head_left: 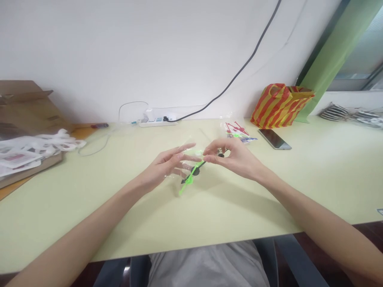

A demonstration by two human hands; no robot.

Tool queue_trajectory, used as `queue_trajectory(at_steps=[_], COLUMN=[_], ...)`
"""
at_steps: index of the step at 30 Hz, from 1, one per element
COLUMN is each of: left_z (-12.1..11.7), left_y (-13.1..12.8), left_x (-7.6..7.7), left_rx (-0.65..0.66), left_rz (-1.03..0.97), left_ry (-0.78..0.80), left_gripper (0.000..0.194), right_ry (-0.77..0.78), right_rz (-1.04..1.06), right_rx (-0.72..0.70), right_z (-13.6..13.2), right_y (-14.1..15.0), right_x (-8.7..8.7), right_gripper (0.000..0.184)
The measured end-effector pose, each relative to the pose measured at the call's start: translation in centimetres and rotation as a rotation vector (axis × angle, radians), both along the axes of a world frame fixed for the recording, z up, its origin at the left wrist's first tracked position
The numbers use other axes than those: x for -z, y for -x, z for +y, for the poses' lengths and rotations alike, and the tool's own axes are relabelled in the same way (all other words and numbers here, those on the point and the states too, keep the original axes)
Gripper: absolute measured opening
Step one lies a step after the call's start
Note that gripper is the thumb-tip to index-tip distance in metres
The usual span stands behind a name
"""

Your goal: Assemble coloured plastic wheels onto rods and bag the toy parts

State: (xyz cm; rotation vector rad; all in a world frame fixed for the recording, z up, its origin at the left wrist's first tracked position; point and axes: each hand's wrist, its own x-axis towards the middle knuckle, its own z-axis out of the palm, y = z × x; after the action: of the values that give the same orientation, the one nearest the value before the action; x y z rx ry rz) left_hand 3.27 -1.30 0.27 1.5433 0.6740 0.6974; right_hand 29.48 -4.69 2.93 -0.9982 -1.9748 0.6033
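Observation:
Bright green clock hands (190, 180) and black clock hands (195, 171) lie crossed over each other, slanting between my two hands. My left hand (172, 161) is to their left, fingers stretched out and apart, with clear plastic film (188, 153) around the fingertips. My right hand (231, 157) is closed in a pinch at the upper right end of the black clock hand. A dark round part shows under its curled fingers. Whether the pinch also takes in some of the film, I cannot tell.
Behind my right hand lies a clear bag (236, 129) of red, green and blue pieces, near a phone (275, 139) and a striped bag (279, 105). A power strip (158, 122) sits along the wall. Cardboard (30, 107) and white straps (38, 147) are at left.

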Motion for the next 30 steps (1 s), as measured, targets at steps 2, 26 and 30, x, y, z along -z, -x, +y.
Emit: queue_trajectory(at_steps=[2,26,30], left_z=[0.0,0.0,0.1], left_y=[0.0,-0.1,0.0], left_x=[0.0,-0.1,-0.2], left_rx=[0.006,0.172,0.110], left_rz=[0.020,0.107,0.154], left_ry=[-0.011,-0.050,-0.058], left_gripper=[0.060,0.073,0.058], right_ry=[0.044,0.291,0.215], right_rz=[-0.019,0.228,0.186], right_rx=[-0.044,-0.092,-0.079], right_z=[0.2,0.4,0.3], right_y=[-0.4,0.8,1.0], right_x=[-0.1,1.4,1.5], right_gripper=[0.014,0.027,0.023])
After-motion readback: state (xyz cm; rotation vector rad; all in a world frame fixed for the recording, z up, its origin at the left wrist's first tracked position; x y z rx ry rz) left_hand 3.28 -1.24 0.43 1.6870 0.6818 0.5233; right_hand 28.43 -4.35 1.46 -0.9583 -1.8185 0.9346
